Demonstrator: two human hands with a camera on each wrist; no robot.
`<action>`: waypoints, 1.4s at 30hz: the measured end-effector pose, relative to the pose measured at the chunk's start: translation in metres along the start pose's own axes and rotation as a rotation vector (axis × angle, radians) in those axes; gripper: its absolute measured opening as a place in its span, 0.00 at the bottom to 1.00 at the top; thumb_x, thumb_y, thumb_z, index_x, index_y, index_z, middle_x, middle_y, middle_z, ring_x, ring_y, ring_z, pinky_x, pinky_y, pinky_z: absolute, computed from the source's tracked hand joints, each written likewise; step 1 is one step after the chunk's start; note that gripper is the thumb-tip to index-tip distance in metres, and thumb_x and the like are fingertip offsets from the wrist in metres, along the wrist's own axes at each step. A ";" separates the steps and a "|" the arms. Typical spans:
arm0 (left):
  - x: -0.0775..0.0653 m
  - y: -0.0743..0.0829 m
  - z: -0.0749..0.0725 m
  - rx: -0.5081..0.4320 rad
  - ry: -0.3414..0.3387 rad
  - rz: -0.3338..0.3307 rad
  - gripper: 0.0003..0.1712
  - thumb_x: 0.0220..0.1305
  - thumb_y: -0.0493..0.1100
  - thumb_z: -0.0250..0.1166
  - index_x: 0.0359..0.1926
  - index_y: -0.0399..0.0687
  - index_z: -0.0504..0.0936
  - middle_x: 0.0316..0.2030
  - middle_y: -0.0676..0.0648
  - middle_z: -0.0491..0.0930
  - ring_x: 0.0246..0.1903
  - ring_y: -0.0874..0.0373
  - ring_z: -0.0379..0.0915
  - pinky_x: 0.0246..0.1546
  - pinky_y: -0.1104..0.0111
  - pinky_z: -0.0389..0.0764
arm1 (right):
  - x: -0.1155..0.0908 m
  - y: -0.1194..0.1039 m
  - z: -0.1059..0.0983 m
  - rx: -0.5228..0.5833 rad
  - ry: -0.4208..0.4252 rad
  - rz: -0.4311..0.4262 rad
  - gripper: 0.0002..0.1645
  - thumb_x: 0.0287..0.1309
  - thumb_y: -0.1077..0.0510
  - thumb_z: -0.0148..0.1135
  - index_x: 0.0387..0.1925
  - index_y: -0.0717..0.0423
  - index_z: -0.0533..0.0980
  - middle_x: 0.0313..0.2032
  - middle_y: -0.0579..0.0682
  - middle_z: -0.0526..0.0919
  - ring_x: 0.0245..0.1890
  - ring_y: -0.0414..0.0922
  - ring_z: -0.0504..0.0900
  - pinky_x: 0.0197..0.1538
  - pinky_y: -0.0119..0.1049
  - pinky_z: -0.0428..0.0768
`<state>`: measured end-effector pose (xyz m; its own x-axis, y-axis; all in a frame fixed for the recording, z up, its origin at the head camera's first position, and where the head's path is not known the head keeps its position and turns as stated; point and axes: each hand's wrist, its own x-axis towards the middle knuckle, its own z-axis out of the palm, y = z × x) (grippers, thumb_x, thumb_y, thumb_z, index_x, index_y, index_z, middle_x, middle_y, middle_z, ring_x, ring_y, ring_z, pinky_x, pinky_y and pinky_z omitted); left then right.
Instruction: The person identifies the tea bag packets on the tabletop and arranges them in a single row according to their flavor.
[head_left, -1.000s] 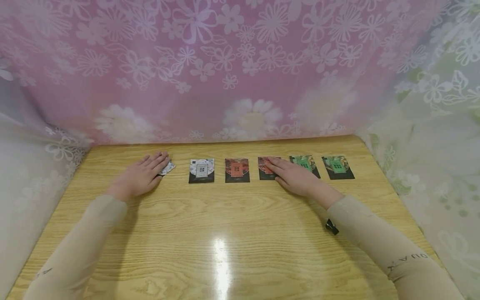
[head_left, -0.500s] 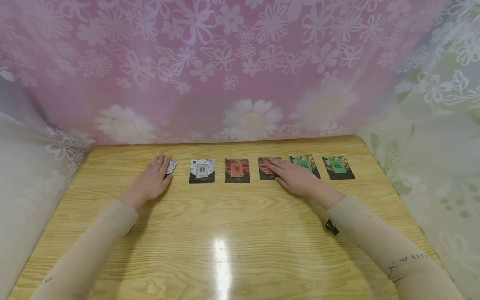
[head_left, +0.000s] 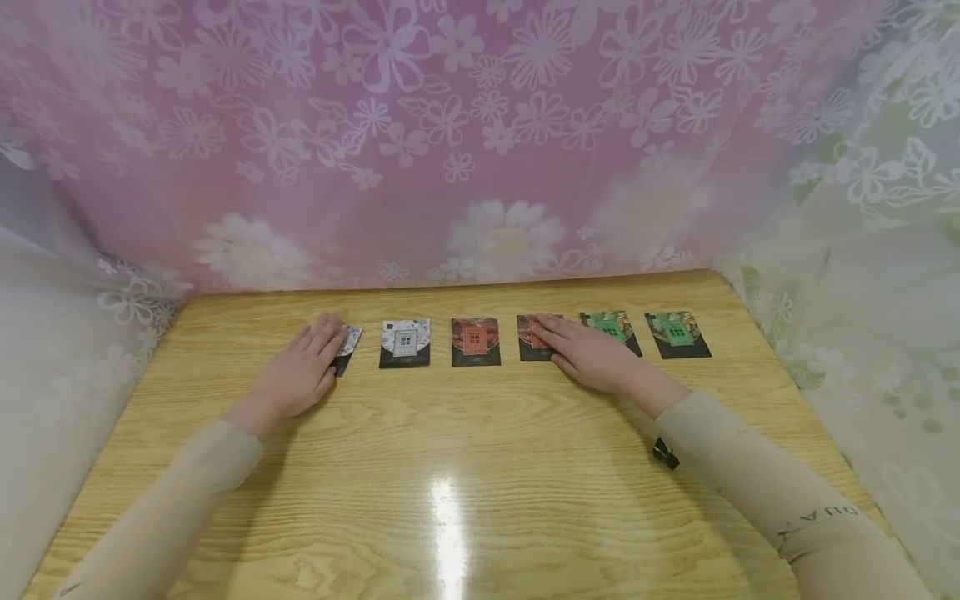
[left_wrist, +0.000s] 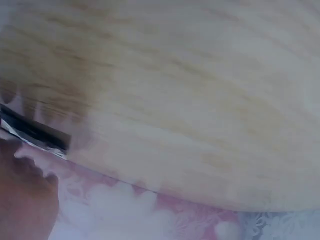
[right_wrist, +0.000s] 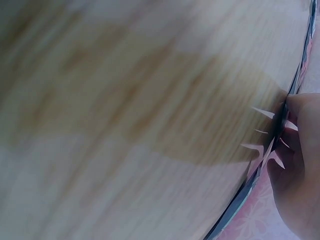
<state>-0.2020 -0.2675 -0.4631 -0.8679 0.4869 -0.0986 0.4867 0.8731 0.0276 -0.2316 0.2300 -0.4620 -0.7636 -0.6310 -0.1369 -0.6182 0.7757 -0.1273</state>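
My left hand (head_left: pixel 296 375) lies with fairly straight fingers over a white-and-black sachet (head_left: pixel 347 352) at the left end of a row. The hand covers much of this slightly tilted sachet; its dark edge also shows beside the fingers in the left wrist view. Flat fingers of my right hand (head_left: pixel 588 354) rest on a red-and-black sachet (head_left: pixel 529 348), partly covering it. Between the hands lie another white-and-black sachet (head_left: pixel 405 343) and another red-and-black sachet (head_left: pixel 476 342). Partly behind the right hand is a green-and-black sachet (head_left: pixel 600 320).
A second green-and-black sachet (head_left: pixel 678 335) marks the row's right end. Beside the right sleeve lies a small black object (head_left: pixel 664 454), its kind unclear. The wood-grain table (head_left: pixel 360 483) meets a pink floral cloth (head_left: pixel 480 158) at the back and pale cloth at the sides.
My left hand has shifted right and slightly toward the body, and the white-and-black sachet beneath it has moved with it, more of it now showing. The right hand has stayed in place.
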 end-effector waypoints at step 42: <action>0.002 0.020 0.004 0.110 -0.015 -0.132 0.37 0.84 0.46 0.47 0.81 0.26 0.53 0.81 0.27 0.55 0.81 0.33 0.52 0.83 0.44 0.59 | 0.000 -0.001 -0.001 0.035 -0.001 -0.005 0.37 0.83 0.50 0.51 0.84 0.54 0.55 0.85 0.58 0.53 0.84 0.59 0.56 0.83 0.61 0.62</action>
<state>-0.1931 -0.2491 -0.4671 -0.9238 0.3670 -0.1089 0.3772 0.9211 -0.0960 -0.2315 0.2292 -0.4613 -0.7603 -0.6349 -0.1374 -0.6151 0.7716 -0.1623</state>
